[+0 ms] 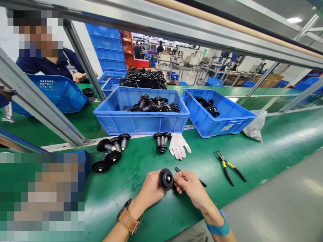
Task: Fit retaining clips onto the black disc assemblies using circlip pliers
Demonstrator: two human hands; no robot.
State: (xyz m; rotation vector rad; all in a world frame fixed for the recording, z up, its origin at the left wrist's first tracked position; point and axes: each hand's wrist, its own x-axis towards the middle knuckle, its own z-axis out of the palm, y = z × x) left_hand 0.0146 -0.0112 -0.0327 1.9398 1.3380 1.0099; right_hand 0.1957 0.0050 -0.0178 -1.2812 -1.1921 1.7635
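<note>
Both hands meet low in the middle of the view, just above the green tabletop (252,158). The left hand (151,190) is closed around the black roller part (166,179), whose round flanged face turns up toward the camera; its long axis runs down and away into the palm, so most of the shaft is hidden. The right hand (189,186) comes in from the right and touches the part at its edge, fingers pinched together on a thin dark tool (202,182) whose tips show just above the part and whose handle sticks out to the right. Whether the tool grips the part itself I cannot tell. The part sits between the two hands, carried by the left one.

Counted on the tabletop: four loose roller parts (111,151) in a group to the left, a pair standing together (161,141) ahead of the hands, one white glove (178,145) just beside that pair, and one pair of yellow-handled pliers (228,166) well off to the right. Two blue bins stand beyond, the middle bin (141,122) heaped with the same parts and the right bin (222,122) holding a few. A clear plastic bag (256,127) lies beside the right bin. A co-worker in a dark sleeve (50,65) stands across the line by a blue basket (60,92)
</note>
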